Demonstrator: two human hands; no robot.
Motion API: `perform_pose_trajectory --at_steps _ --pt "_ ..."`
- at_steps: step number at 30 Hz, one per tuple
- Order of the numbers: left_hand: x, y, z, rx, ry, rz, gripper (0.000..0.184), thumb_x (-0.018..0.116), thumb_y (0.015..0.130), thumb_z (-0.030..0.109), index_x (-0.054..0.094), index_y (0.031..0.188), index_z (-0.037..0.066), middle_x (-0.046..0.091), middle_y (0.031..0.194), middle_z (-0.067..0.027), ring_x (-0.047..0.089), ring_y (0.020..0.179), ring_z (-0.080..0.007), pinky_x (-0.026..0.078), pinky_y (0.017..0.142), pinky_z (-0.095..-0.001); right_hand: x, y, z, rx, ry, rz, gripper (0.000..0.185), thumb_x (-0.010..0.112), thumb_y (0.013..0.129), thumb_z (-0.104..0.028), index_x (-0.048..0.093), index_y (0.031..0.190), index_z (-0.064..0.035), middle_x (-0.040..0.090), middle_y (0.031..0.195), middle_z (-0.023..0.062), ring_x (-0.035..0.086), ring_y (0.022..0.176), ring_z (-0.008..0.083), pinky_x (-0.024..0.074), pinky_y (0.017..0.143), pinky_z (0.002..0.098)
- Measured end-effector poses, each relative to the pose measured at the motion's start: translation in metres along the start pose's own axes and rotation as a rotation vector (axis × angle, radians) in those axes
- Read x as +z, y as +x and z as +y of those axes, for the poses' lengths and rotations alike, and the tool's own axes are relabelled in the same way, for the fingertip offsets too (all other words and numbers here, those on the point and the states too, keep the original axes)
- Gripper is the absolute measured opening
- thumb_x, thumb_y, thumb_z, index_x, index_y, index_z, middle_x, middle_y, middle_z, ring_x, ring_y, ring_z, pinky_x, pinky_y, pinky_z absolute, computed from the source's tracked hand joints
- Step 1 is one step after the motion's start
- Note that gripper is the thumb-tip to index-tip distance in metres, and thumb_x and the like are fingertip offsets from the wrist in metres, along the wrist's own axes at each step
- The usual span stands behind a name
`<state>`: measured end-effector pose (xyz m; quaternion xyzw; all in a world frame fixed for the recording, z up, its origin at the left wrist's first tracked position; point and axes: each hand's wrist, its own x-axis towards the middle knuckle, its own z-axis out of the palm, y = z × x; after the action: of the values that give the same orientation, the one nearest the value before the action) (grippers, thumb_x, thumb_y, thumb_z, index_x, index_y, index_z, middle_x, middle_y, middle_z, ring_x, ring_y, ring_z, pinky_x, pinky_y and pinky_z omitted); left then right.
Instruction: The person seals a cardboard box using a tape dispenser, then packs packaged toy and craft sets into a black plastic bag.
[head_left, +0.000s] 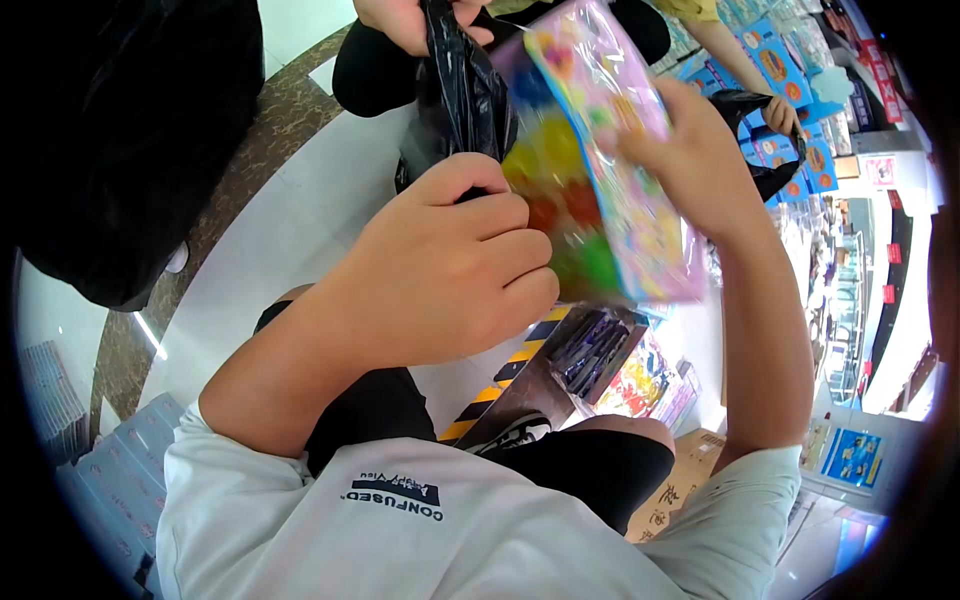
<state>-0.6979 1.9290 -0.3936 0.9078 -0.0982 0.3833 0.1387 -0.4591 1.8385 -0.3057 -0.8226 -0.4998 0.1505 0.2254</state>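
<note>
My right hand grips the side of a toy package with a pink printed card and a clear front. Yellow, red, green and blue pieces show through the clear side, a little blurred. My left hand is curled into a fist at the edge of a black plastic bag, with the bag's rim pinched in it. The package's left side lies against the bag and my left knuckles. Another person's hand holds the bag from the far side.
A second black bag hangs from another person's hand at right. Below lies an open box of dark packets beside colourful packs. A cardboard carton is by my knee. Blue boxes stack behind; a large black bag fills the left.
</note>
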Motion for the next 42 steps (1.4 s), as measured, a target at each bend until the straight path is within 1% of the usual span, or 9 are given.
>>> perform_pose_trajectory --at_steps 3,5,11,19,24,27,35,39,42 --pt "0.002 0.001 -0.003 0.005 -0.001 0.021 0.019 0.076 0.065 0.018 0.063 0.078 0.012 0.058 0.079 0.0008 0.061 0.079 -0.0181 0.049 0.087 -0.0380 0.048 0.035 -0.003 0.206 0.459 0.068 0.052 0.079 0.080 -0.028 0.059 0.110 0.0081 0.068 0.102 0.0247 0.071 0.091 0.0350 0.0555 0.081 0.0393" --pt "0.004 -0.005 -0.012 -0.006 0.023 -0.003 0.018 0.075 0.066 0.017 0.063 0.078 0.012 0.058 0.079 0.0011 0.061 0.079 -0.0176 0.049 0.087 -0.0381 0.092 0.043 -0.022 0.185 0.037 0.369 0.044 0.072 0.088 -0.024 0.057 0.121 0.0012 0.071 0.096 0.0143 0.069 0.088 0.0192 0.0552 0.074 0.0350" --pt "0.001 -0.010 -0.017 0.041 0.021 -0.061 0.015 0.074 0.067 0.015 0.064 0.078 0.010 0.059 0.079 0.0013 0.061 0.080 -0.0172 0.049 0.084 -0.0377 0.224 0.015 0.061 0.115 0.361 -0.029 0.064 0.079 0.080 -0.024 0.048 0.126 0.0095 0.068 0.110 0.0285 0.069 0.103 0.0390 0.0545 0.087 0.0421" --pt "-0.003 -0.004 -0.006 0.027 -0.078 0.012 0.020 0.081 0.064 0.018 0.069 0.080 0.012 0.055 0.073 0.0019 0.058 0.072 -0.0191 0.046 0.078 -0.0384 0.124 0.064 0.052 0.367 0.442 -0.153 0.072 0.086 0.069 -0.034 0.058 0.125 0.0034 0.073 0.105 0.0206 0.075 0.084 0.0258 0.0612 0.057 0.0373" --pt "-0.007 0.003 -0.004 0.046 -0.054 0.091 0.029 0.088 0.057 0.025 0.071 0.078 0.014 0.052 0.067 0.0034 0.055 0.067 -0.0187 0.044 0.074 -0.0366 0.119 0.067 0.048 0.163 0.113 0.337 0.070 0.077 0.074 -0.047 0.059 0.117 0.0052 0.070 0.108 0.0290 0.070 0.103 0.0424 0.0548 0.091 0.0474" --pt "-0.005 0.007 0.004 0.061 -0.028 0.121 0.032 0.089 0.056 0.027 0.071 0.079 0.014 0.053 0.067 0.0040 0.055 0.067 -0.0185 0.045 0.075 -0.0367 0.103 0.061 0.033 0.175 0.028 0.491 0.074 0.075 0.077 -0.042 0.050 0.127 0.0059 0.069 0.107 0.0296 0.069 0.104 0.0440 0.0554 0.091 0.0499" --pt "0.018 0.007 -0.001 0.135 -0.050 0.028 0.039 0.091 0.053 0.029 0.071 0.082 0.013 0.056 0.069 0.0016 0.057 0.070 -0.0201 0.047 0.075 -0.0393 0.196 -0.001 0.040 0.260 0.267 -0.001 0.068 0.079 0.077 -0.036 0.044 0.119 0.0020 0.070 0.100 0.0298 0.069 0.096 0.0480 0.0545 0.083 0.0536" --pt "0.020 0.010 -0.006 0.054 -0.113 0.037 0.032 0.090 0.069 0.021 0.067 0.088 0.009 0.057 0.075 -0.0026 0.058 0.074 -0.0214 0.048 0.077 -0.0400 0.181 0.021 0.040 0.300 0.169 -0.056 0.074 0.082 0.073 -0.037 0.045 0.124 0.0011 0.071 0.102 0.0272 0.069 0.099 0.0461 0.0552 0.085 0.0516" --pt "0.035 0.003 -0.016 -0.244 -0.257 0.450 0.025 0.079 0.086 0.018 0.061 0.100 0.006 0.058 0.087 -0.0045 0.057 0.086 -0.0192 0.047 0.084 -0.0379 0.178 0.027 0.039 0.252 0.121 -0.086 0.073 0.080 0.076 -0.036 0.045 0.128 0.0005 0.071 0.103 0.0264 0.069 0.100 0.0451 0.0553 0.086 0.0513"
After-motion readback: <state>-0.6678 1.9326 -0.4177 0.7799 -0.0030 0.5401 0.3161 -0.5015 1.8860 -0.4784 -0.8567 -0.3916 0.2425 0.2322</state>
